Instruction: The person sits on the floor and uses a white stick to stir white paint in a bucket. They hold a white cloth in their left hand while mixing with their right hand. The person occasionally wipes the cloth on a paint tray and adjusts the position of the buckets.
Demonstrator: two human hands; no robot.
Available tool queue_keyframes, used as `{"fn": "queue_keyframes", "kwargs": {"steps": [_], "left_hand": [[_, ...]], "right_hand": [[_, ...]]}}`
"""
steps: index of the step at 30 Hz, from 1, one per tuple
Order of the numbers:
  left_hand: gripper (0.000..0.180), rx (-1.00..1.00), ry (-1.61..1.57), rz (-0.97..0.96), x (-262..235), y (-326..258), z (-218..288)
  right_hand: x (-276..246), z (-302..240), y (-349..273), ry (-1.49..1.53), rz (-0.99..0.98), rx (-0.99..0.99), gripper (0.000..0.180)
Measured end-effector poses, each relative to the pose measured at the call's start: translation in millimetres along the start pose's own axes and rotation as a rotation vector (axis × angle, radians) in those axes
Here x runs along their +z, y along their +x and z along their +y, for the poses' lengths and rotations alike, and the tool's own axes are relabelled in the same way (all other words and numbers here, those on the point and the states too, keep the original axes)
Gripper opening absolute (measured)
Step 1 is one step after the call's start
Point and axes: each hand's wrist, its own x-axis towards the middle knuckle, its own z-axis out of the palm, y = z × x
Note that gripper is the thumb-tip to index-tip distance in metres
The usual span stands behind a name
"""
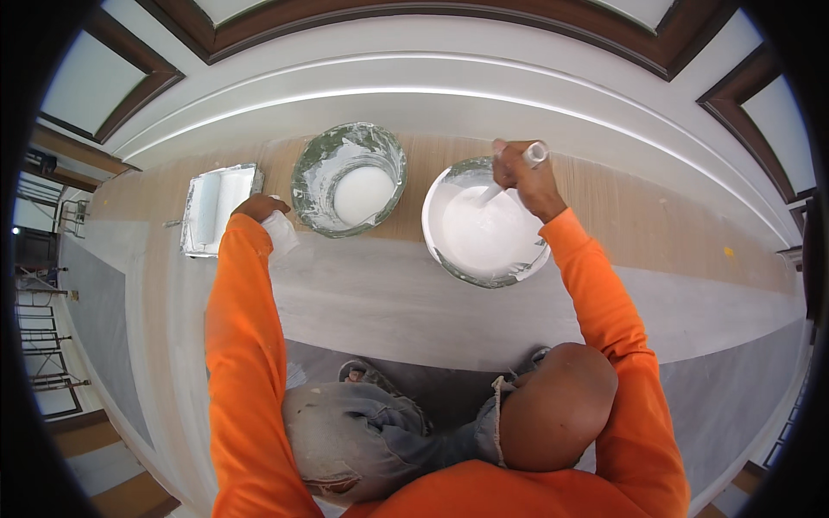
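My right hand (528,180) is closed around a pale pipe (490,193), whose hollow upper end sticks out to the right of the fist. The pipe's lower end dips into thick white paint (488,231) in a round, dark green bucket (449,266) smeared with white. At the left, my left hand (262,207) is closed on a whitish, translucent piece that looks like plastic (281,233); its exact kind is unclear. That hand is beside the right edge of a paint tray (245,177), where a white paint roller (206,207) lies.
A second green bucket (308,164) with white contents stands between the tray and the paint bucket. Behind them runs a white wall base (414,104) with brown-framed panels. My bent knees (557,406) are close in front. Metal scaffolding (43,332) shows at the far left.
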Motion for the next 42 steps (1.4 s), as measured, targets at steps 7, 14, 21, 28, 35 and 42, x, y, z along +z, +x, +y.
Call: {"fn": "queue_keyframes", "kwargs": {"steps": [7, 14, 21, 28, 35, 42], "left_hand": [[0.049, -0.198, -0.141, 0.002, -8, -28, 52], [0.043, -0.203, -0.047, 0.025, -2, -23, 38], [0.044, -0.195, -0.126, -0.011, -6, -25, 47], [0.043, -0.207, -0.041, 0.033, 1, -27, 55], [0.036, -0.205, -0.141, 0.017, -1, -30, 52], [0.034, -0.193, -0.135, 0.031, 8, -1, 12]], "right_hand": [[-27, 7, -21, -0.023, 0.344, 0.243, 0.037], [-5, 30, -56, 0.38, 0.706, 0.127, 0.034], [1, -2, -45, 0.471, 0.636, -0.154, 0.037], [1, 40, -48, 0.222, 0.636, -0.18, 0.037], [-26, 22, -49, 0.255, 0.842, 0.087, 0.033], [-29, 27, -34, 0.35, 1.053, -0.123, 0.032]]}}
